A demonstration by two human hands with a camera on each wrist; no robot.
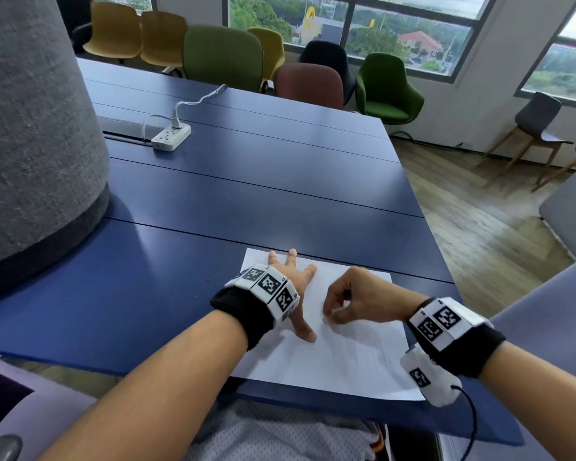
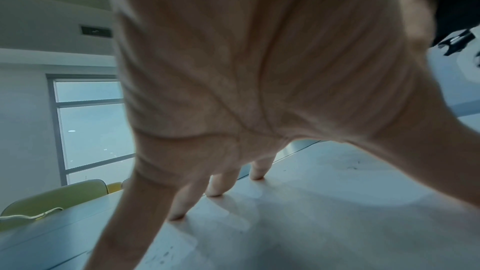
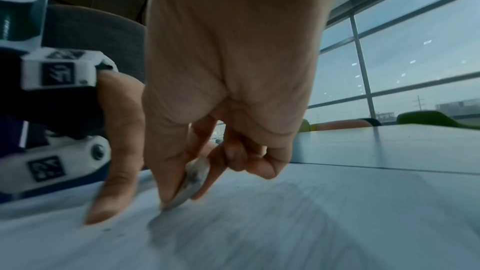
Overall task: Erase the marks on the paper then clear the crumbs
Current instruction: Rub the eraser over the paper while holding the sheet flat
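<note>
A white sheet of paper (image 1: 343, 354) lies at the near edge of the blue table (image 1: 246, 181). My left hand (image 1: 293, 287) is spread flat on the sheet's left part, fingertips (image 2: 213, 193) pressing down. My right hand (image 1: 343, 304) pinches a small worn white eraser (image 3: 191, 182) between thumb and fingers, its lower end touching the paper. Faint grey pencil marks (image 3: 233, 239) streak the sheet around the eraser. Small dark crumbs (image 2: 163, 254) lie on the paper near my left hand.
A large grey felt-covered cylinder (image 1: 30, 128) stands on the table at the left. A white power strip (image 1: 171, 137) with its cord sits farther back. Coloured chairs (image 1: 223, 56) line the far side by the windows. The table edge (image 1: 426, 207) drops to wooden floor on the right.
</note>
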